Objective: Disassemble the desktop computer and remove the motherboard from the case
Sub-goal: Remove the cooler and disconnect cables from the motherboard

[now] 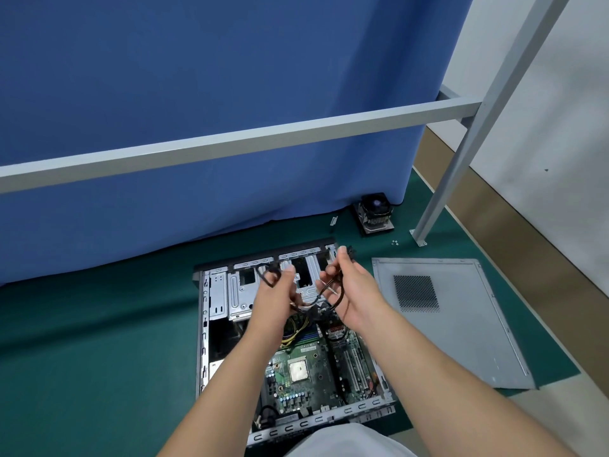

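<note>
An open computer case (211,324) lies flat on a green mat (99,341), near the middle of the mat. Its far end almost reaches the blue curtain (197,94) at the mat's far edge. The case's near end is close to the person.

The motherboard (309,367) is inside the case, in the near right part. It is green, with a square silver chip (298,371) in its middle and long slots (354,361) on its right side. Yellow and black wires (298,328) sit at its far edge. Silver drive bays (237,291) fill the far end of the case.

Both hands are up above the far half of the case. They hold a bunch of black cables (316,308) between them. The left hand (275,301) has its fingers curled, and it pinches a black cable loop (268,275) with thumb and fingers. The right hand (354,288) has its fingers curled round the other part of the bunch, and a black plug (346,250) sticks out past its fingertips. The cables hang down from the hands to the case.

The grey side panel (461,324) of the case lies flat on the mat, just to the right of the case, at the mat's right edge. A cooler fan (374,214) sits near the far right corner of the mat, by the curtain. A few small screws (395,242) lie near it, close to the foot of a grey metal post (418,239). A grey metal bar (230,146) runs across in front of the curtain.
</note>
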The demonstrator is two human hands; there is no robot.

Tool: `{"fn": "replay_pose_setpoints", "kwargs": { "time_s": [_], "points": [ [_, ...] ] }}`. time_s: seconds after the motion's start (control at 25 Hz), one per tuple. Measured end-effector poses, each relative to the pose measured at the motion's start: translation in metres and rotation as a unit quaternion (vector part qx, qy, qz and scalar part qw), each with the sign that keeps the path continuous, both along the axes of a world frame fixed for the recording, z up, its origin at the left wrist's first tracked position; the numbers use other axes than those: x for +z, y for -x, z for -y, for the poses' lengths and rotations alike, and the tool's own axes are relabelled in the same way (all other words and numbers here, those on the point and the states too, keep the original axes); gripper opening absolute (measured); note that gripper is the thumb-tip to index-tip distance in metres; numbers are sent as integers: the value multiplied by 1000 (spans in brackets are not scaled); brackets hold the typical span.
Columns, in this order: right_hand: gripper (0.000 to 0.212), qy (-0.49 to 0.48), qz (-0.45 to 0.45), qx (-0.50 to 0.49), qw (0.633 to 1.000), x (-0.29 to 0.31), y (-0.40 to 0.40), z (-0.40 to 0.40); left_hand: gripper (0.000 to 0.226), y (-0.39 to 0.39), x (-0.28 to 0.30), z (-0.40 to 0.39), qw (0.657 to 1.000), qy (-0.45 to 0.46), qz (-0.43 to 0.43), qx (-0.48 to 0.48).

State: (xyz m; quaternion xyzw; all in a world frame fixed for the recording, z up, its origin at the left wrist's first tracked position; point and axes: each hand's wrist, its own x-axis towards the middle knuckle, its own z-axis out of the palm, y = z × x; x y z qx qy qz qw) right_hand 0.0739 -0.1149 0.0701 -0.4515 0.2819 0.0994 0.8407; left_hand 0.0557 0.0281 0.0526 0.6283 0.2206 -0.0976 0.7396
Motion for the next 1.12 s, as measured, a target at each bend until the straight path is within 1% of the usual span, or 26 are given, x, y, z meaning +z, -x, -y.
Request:
{"fn": "replay_pose_setpoints", "kwargs": {
  "time_s": [0.04,0.08,0.12,0.16,0.24,0.28,0.36,0.4,0.44,0.48,0.52,0.56,0.6,0.68,0.72,0.8,0.84,0.92,0.96,1.0,1.08,1.12],
  "points": [
    [31,37,14,35,999,0,0,-3,37,1,1,3,997,-74,-10,-36],
    [32,102,30,73,992,-1,0,-5,49,2,4,6,990,-119,-11,-68],
    [32,170,49,108,978,-2,0,-8,60,3,8,9,986,-135,-8,-97],
    [31,218,67,135,964,-3,1,-10,68,5,11,12,985,-125,-5,-122],
    [32,240,83,167,953,-3,3,-13,74,10,14,18,981,-80,-4,-175],
    [36,249,86,176,948,-3,2,-13,77,12,13,18,979,-37,-8,-199],
    [45,293,84,196,932,-3,-1,-12,84,14,7,15,968,88,-12,-235],
    [44,316,76,209,923,-3,-3,-10,83,15,5,10,955,140,-13,-260],
    [40,333,69,226,913,-3,-3,-8,75,15,4,5,941,172,-8,-291],
    [36,339,68,249,905,-3,-3,-6,63,14,6,2,931,181,-1,-316],
    [31,331,71,271,901,-1,-2,-6,53,14,7,1,931,166,2,-326],
    [26,316,76,294,899,0,-1,-7,48,14,8,1,935,143,2,-323],
    [26,313,82,316,892,3,1,-9,46,13,8,2,941,123,1,-315],
    [36,342,86,350,868,8,3,-12,53,14,9,4,944,115,-10,-308],
    [40,340,81,357,866,10,4,-12,57,14,9,4,944,119,-19,-307],
    [41,296,53,372,878,18,6,-10,65,14,10,3,944,122,-34,-306],
    [46,266,39,383,884,21,7,-10,68,15,10,3,945,120,-40,-303],
    [67,234,18,416,878,21,8,-8,70,16,10,2,948,107,-44,-296],
    [73,233,10,428,873,19,8,-8,69,17,9,2,950,94,-43,-296],
    [76,234,4,433,871,19,8,-9,65,17,9,3,950,74,-40,-300],
    [75,257,8,441,860,17,8,-10,53,17,6,3,950,30,-28,-308],
    [74,278,16,451,848,15,9,-10,47,18,3,3,951,11,-24,-309]
  ]
}}
